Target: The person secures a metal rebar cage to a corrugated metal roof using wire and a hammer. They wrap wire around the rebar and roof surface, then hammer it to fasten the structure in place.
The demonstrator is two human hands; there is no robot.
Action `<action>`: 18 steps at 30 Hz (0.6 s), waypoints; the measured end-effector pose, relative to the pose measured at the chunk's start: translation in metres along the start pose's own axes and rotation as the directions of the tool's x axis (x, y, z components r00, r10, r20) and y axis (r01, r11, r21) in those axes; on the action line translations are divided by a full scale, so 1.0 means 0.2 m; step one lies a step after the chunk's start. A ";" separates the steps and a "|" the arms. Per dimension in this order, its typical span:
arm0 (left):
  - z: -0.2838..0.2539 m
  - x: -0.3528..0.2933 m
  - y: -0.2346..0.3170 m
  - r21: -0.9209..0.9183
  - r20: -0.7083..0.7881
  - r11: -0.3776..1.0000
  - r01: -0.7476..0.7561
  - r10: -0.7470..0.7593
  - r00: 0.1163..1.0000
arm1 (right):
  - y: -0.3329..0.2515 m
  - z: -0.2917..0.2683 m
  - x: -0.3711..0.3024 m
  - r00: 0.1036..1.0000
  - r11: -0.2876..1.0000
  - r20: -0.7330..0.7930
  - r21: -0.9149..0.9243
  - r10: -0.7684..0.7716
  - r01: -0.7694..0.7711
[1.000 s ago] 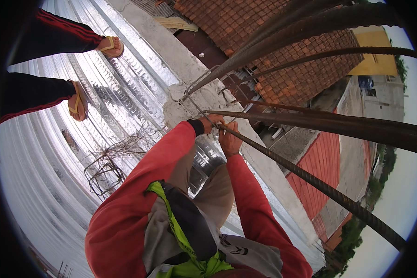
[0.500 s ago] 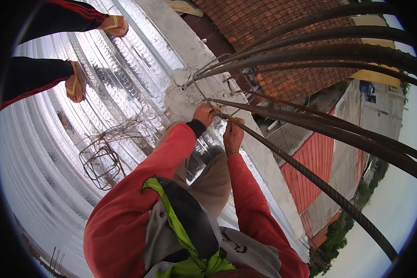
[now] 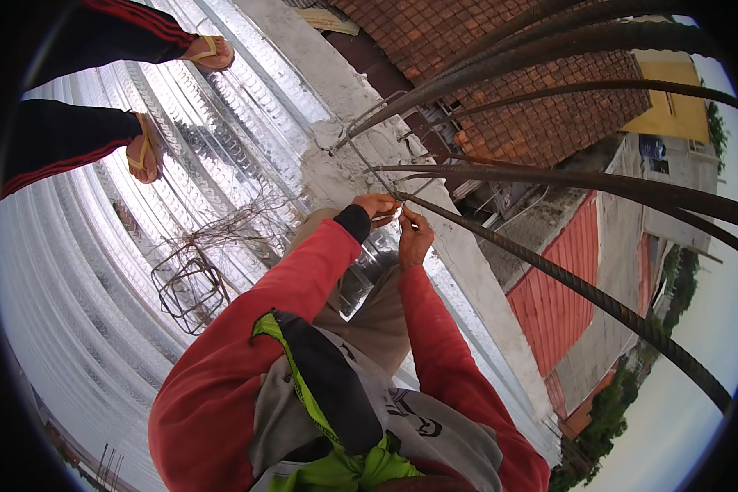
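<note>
My left hand (image 3: 375, 208) is closed in a pinch at the corner of a thin bent steel stirrup (image 3: 367, 162). There, the stirrup meets the foot of a ribbed rebar (image 3: 549, 271) that runs out to the lower right. Just below that joint, my right hand (image 3: 416, 238) pinches with its thumb and fingers, its tips close to those of my left hand. Whatever lies between the fingertips is too small to make out. Further rusty rebars (image 3: 590, 182) rise from the same concrete column stub (image 3: 326, 168).
Ribbed shiny metal decking (image 3: 82, 271) spreads to the left, with loose wire (image 3: 221, 232) and spare stirrups (image 3: 187, 287) on it. A person in sandals (image 3: 146, 156) stands at upper left. Past the concrete beam edge (image 3: 500, 336) are lower tiled roofs (image 3: 541, 107) and a red metal roof (image 3: 553, 299).
My right hand has shifted from beside the rebar to just below the joint, its fingertips nearer my left hand's. The view has turned slightly, so the rebars appear shifted.
</note>
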State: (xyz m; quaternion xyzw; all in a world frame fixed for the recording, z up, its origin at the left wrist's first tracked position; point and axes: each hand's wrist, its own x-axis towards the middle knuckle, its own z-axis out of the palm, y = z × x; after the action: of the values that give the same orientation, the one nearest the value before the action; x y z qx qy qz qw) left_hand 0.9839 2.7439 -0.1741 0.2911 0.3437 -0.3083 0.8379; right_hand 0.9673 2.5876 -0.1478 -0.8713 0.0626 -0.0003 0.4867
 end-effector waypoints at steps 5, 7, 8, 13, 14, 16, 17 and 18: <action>-0.03 0.00 -0.05 -0.010 0.091 0.999 -0.037 0.038 0.995 | -0.01 -0.07 0.07 0.922 0.913 0.258 0.215 0.288 -0.345; -0.04 -0.01 -0.07 -0.093 0.153 0.996 -0.003 0.017 0.988 | -0.20 -0.09 0.11 0.887 0.924 0.316 0.068 0.337 -0.375; -0.04 -0.02 -0.07 -0.128 0.186 0.992 0.017 0.007 0.982 | -0.28 -0.07 0.12 0.930 0.960 0.248 -0.138 0.271 -0.243; -0.02 -0.03 -0.16 -0.167 0.127 0.983 -0.077 0.098 0.987 | -0.26 0.05 0.11 0.984 0.733 0.137 -0.680 0.113 0.010; -0.02 0.00 -0.19 -0.121 0.099 0.988 -0.100 0.112 0.989 | -0.25 0.05 0.13 0.983 0.704 0.131 -0.710 0.125 0.005; -0.05 0.07 -0.25 0.059 0.090 0.970 -0.235 0.229 0.969 | -0.26 0.04 0.14 0.982 0.660 0.141 -0.751 0.126 0.022; -0.09 0.14 -0.29 0.191 0.120 0.920 -0.343 0.325 0.938 | -0.30 0.02 0.13 0.981 0.648 0.155 -0.761 0.116 0.043; -0.09 0.15 -0.28 0.319 0.168 0.840 -0.440 0.407 0.898 | -0.32 0.01 0.13 0.981 0.634 0.161 -0.771 0.108 0.057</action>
State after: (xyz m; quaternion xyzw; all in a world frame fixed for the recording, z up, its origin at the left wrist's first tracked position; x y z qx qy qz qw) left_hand 0.9536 2.7104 -0.2238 0.4887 0.1710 -0.1847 0.8354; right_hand 1.0012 2.6199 -0.0970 -0.9903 0.0218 0.1173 0.0711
